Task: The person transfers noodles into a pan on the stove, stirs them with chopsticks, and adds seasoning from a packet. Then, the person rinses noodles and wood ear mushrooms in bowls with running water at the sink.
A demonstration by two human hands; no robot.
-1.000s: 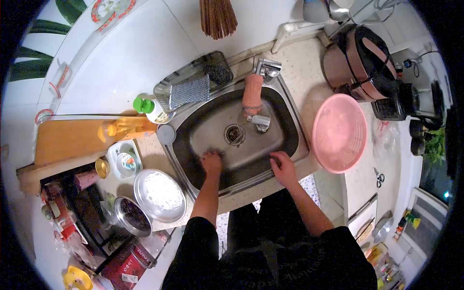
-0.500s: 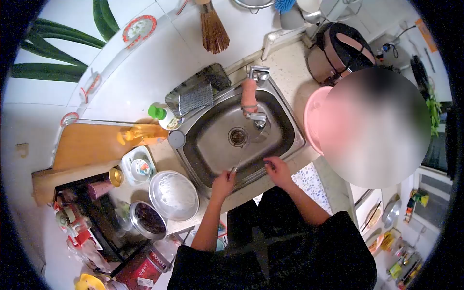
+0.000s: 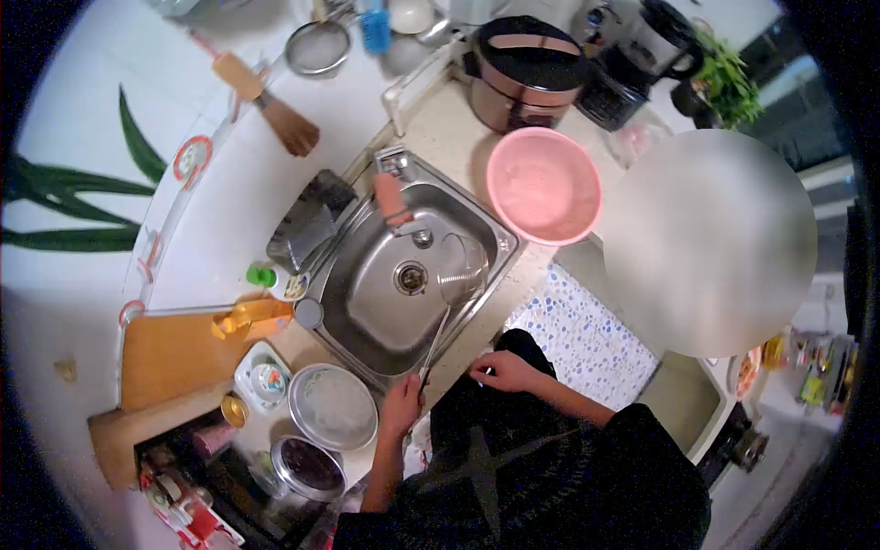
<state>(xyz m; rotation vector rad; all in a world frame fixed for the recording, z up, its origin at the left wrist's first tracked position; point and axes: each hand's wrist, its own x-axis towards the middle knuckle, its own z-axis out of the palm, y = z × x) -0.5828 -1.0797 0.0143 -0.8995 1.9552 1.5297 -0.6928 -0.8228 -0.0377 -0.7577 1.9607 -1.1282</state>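
My left hand (image 3: pixel 401 403) is closed round the near end of a long thin metal tool (image 3: pixel 435 344); its exact kind is unclear. The tool slants up over the sink's front rim. Its far end meets or overlaps a see-through round shape (image 3: pixel 461 268) in the stainless steel sink (image 3: pixel 376 293); whether they are joined, I cannot tell. My right hand (image 3: pixel 504 371) is near my body, right of the tool, with fingers and thumb curled together in a loop. Anything small in that pinch cannot be made out. An orange-pink sleeve (image 3: pixel 391 200) covers part of the faucet (image 3: pixel 421 236).
A pink basin (image 3: pixel 545 186) stands right of the sink, near a rice cooker (image 3: pixel 527 73). At left are a metal lid or bowl (image 3: pixel 334 410), a pot with dark contents (image 3: pixel 309 467) and a green-capped bottle (image 3: pixel 263 275). A brush (image 3: pixel 275 110) hangs on the wall.
The view has swung right, bringing the whole pink basin into sight. My hands have drawn back from over the sink toward my body. More of the thin tool and the see-through shape shows.
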